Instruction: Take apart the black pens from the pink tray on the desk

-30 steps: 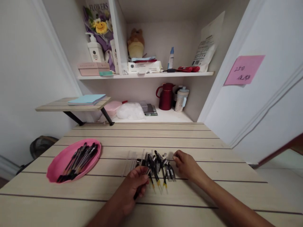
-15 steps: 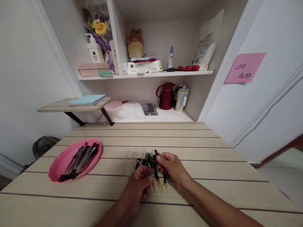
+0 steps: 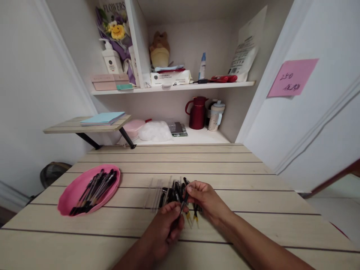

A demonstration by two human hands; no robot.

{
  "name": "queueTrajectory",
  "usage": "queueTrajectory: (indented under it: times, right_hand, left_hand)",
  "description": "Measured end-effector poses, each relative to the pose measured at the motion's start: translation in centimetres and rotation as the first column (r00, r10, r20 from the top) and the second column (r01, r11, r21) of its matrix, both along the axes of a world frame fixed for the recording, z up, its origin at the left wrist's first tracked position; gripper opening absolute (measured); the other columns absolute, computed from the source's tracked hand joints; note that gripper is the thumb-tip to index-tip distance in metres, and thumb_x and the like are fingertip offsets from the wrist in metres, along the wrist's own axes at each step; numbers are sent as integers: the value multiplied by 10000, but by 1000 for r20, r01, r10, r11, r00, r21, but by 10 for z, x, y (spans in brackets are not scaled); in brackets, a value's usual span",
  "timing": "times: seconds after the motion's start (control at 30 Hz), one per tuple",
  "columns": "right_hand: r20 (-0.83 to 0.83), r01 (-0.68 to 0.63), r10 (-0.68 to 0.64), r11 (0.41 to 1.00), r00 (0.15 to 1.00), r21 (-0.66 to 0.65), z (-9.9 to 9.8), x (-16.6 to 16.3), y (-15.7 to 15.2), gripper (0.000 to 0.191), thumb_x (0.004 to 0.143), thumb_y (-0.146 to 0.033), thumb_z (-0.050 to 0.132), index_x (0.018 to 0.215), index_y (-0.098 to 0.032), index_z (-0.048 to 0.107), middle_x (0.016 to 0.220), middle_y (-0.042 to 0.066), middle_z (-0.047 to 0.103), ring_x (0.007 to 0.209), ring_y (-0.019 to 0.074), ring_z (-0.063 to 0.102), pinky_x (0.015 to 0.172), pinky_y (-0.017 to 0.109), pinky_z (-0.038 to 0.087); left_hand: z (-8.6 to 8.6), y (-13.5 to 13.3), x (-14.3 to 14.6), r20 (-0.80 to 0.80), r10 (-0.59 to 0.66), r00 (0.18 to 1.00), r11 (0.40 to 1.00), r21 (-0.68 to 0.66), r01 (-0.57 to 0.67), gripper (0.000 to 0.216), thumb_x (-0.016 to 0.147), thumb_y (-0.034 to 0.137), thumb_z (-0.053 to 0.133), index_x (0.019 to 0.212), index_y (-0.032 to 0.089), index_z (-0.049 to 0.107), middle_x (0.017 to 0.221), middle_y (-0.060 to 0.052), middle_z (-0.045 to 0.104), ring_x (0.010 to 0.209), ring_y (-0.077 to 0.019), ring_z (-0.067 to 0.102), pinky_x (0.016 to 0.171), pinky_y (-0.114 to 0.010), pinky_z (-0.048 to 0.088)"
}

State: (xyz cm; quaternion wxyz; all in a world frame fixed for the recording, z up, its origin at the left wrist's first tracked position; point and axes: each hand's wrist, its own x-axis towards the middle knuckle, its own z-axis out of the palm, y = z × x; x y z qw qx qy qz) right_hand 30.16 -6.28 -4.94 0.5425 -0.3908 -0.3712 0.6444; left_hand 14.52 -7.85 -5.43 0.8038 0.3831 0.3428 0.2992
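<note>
My left hand (image 3: 165,228) is closed around a black pen (image 3: 184,204), low at the middle of the wooden table (image 3: 225,165). My right hand (image 3: 205,198) pinches the pen's upper end with thumb and forefinger, so both hands meet on it. Just behind them lies a pile of pen parts (image 3: 176,193): black barrels, clear tubes and yellow-tipped refills. A pink oval tray (image 3: 71,191) at the left holds several assembled black pens (image 3: 97,189).
Past the table is a shelf alcove with a red jug (image 3: 197,112), a white cup (image 3: 215,116), a white plastic bag (image 3: 154,131) and boxes above. A small raised shelf (image 3: 84,125) carries blue notebooks. A pink note (image 3: 292,77) hangs on the right door.
My right hand came left from the far edge of the pile and pinched the top of the pen held in my left hand. The left hand shifted slightly.
</note>
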Motion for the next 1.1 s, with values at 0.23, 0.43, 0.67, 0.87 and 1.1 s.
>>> queueTrajectory:
  times: [0.23,0.43,0.67,0.87,1.1]
  right_hand:
    - [-62,-54,52,998,997,-37,3,0,-3,290,639,-389,659,751,-137,571,638,31,614,559,130,567,519,250,433]
    - [-122,-71,70,997,990,-9,3,0,-5,271,587,-301,712,767,-127,609,717,55,629,658,147,582,609,265,441]
    - [-140,-48,41,998,989,-43,7,1,-6,364,608,-335,698,901,-168,562,784,55,637,696,152,588,606,274,453]
    - [-27,46,-48,997,998,-63,-1,6,-1,273,550,-325,735,659,-131,576,599,5,592,538,87,531,553,215,421]
    - [41,249,-251,968,967,32,4,29,11,264,587,-327,693,768,-174,577,666,2,583,616,121,565,576,239,426]
  left_hand:
    - [-1,1,0,18,-3,1000,999,-47,4,224,749,372,521,804,158,480,482,66,456,276,-1,222,299,-170,64]
    - [1,1,-5,59,-56,997,987,-145,64,229,724,373,556,799,167,490,472,75,442,268,8,210,305,-162,41]
    - [1,2,-6,54,-22,998,993,-113,28,235,724,377,555,810,166,499,472,72,450,275,6,222,307,-160,55]
    - [1,0,-7,44,-56,997,990,-124,61,216,739,350,539,819,152,502,468,66,439,270,5,217,303,-168,34]
    - [1,2,-12,54,-100,994,979,-174,108,228,739,353,536,830,144,532,463,61,440,272,6,222,303,-163,45]
